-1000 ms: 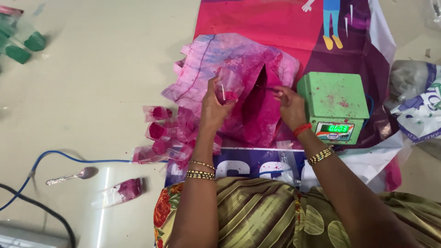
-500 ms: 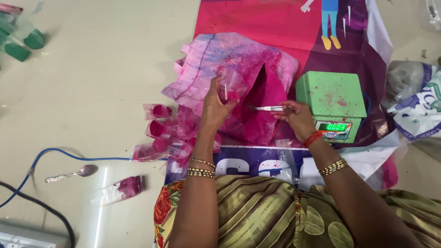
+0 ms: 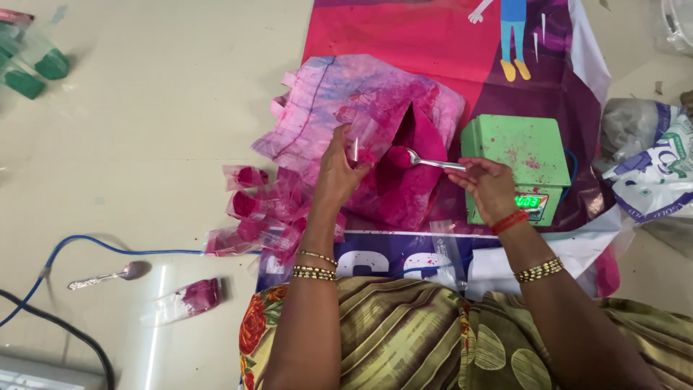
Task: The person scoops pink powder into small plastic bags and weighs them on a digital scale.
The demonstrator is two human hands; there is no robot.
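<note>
The left hand pinches a small clear plastic pouch by its mouth, fingers closed on the film, holding it open above a large pink-stained plastic bag that lies slit open on the printed red and purple banner. Inside that bag sits a heap of magenta powder. The right hand grips the handle of a metal spoon, fingers wrapped around it; the bowl carries powder and sits just beside the pouch. A green digital scale, dusted with pink specks, stands just beyond the right hand. Left of the bag lie several small filled pouches of pink powder; another filled pouch and a second spoon lie apart on the pale floor.
</note>
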